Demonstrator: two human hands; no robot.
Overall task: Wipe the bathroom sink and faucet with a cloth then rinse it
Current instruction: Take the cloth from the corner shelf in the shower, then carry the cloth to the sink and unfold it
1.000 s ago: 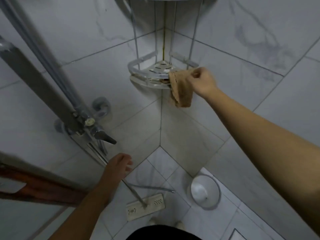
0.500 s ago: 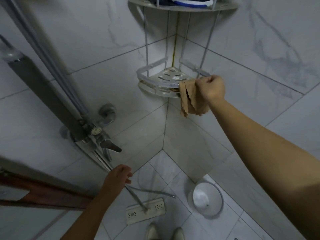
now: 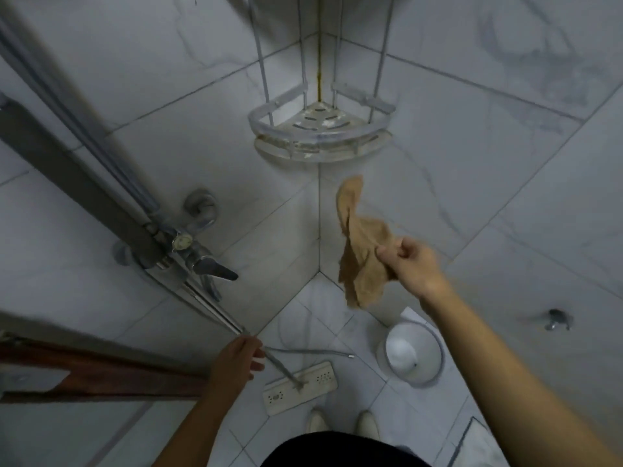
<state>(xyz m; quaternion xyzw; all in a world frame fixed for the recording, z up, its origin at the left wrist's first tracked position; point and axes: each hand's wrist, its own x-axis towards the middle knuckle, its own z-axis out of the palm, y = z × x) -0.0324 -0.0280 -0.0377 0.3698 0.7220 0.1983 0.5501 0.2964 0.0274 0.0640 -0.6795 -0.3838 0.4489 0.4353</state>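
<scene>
The right hand (image 3: 413, 264) has dropped away from the clear plastic corner shelf (image 3: 320, 139) since half a second ago, and the tan terry cloth (image 3: 362, 251) has come off the shelf's rim with it. The fingers (image 3: 387, 254) and thumb pinch one edge of the cloth. The rest hangs and flaps below and above the grip, blurred, clear of the wall and well below the shelf. My read is that the cloth is now in hand and free to carry, so the fetching step is done and no wiping has started.

The left hand (image 3: 236, 362) hangs low with its fingers loosely curled and seems to hold nothing. The thin metal mop pole (image 3: 215, 311) runs just past its fingertips. Up and to the left, the chrome shower mixer valve with a dark lever (image 3: 202, 261) sits on the tiled wall. I see no sink from here, so I expect I'd have to turn to find it.
</scene>
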